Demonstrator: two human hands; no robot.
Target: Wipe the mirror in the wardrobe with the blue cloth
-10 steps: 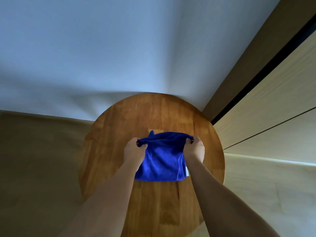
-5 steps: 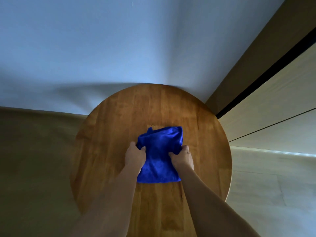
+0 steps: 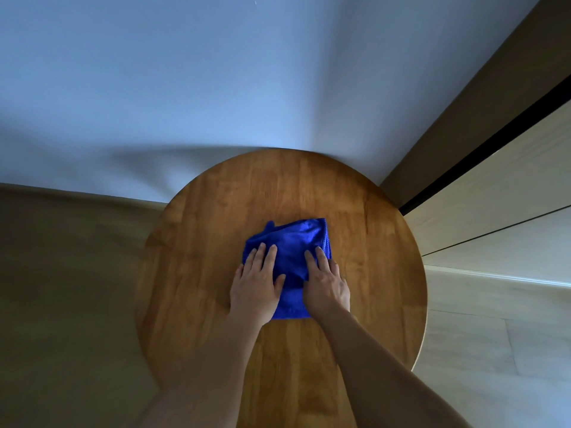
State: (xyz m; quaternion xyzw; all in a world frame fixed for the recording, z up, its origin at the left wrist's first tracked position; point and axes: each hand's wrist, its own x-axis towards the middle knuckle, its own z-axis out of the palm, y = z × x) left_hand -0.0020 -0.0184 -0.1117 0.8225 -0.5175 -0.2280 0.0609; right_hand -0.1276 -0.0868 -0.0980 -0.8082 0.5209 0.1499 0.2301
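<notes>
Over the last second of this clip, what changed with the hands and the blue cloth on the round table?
Both hands let go of the blue cloth: a second ago each pinched a far corner, folding it toward the person. Now the left hand and right hand lie flat, fingers straight, pressing the folded cloth. The cloth stayed on the round wooden table, roughly mid-top.

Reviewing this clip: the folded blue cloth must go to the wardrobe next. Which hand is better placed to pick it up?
Probably the right hand. Both hands lie flat on the blue cloth on the round table, but the wardrobe panels stand to the right, so it has the shorter carry. The left hand is farther away.
</notes>
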